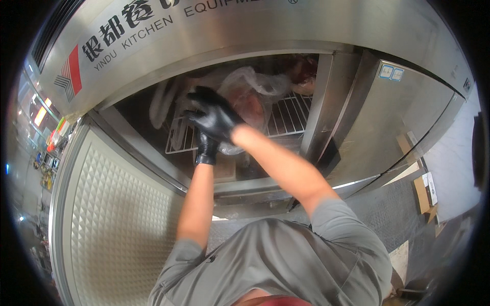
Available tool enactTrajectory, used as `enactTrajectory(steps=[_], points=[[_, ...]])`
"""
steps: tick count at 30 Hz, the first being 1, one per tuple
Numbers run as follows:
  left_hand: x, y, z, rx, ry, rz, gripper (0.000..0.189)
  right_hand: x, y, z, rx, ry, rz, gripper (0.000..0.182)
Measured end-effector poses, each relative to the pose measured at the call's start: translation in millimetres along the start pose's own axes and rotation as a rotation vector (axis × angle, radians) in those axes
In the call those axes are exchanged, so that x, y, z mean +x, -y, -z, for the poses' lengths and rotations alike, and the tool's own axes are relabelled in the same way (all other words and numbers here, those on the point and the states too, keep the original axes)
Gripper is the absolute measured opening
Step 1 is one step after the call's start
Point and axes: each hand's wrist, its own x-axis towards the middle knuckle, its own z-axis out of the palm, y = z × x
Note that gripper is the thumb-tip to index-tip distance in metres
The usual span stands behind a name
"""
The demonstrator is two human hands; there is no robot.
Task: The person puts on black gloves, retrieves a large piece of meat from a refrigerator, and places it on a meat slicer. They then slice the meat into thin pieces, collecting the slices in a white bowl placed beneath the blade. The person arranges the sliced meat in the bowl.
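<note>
Both of my hands wear black gloves and reach into an open steel refrigerator cabinet. My right hand (214, 114) crosses over the left one, its fingers spread in front of a clear plastic bag (254, 82) that holds pinkish raw meat (249, 105). Below it, my left hand (207, 147) points upward into the cabinet; its fingers are hidden behind the right hand, so its grip does not show. The bag rests on a white wire shelf (289, 114). More clear plastic (162, 101) lies to the left of my hands.
Dark red meat (304, 72) sits at the shelf's back right. An open door with a dimpled inner panel (115, 214) stands on the left. To the right is a closed steel door (398, 111). A cardboard box (422, 194) lies farther right.
</note>
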Motion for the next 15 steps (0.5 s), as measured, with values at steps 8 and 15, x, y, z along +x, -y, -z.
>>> enactTrajectory(steps=[8, 15], points=[[35, 37, 69, 0.845, 0.250, -0.214, 0.025, -101, -63, 78, -0.202, -0.299, -0.451, 0.027], [61, -193, 89, 0.129, -0.249, -0.328, 0.023, -141, -39, 78, -0.441, -0.400, 0.113, 0.016]])
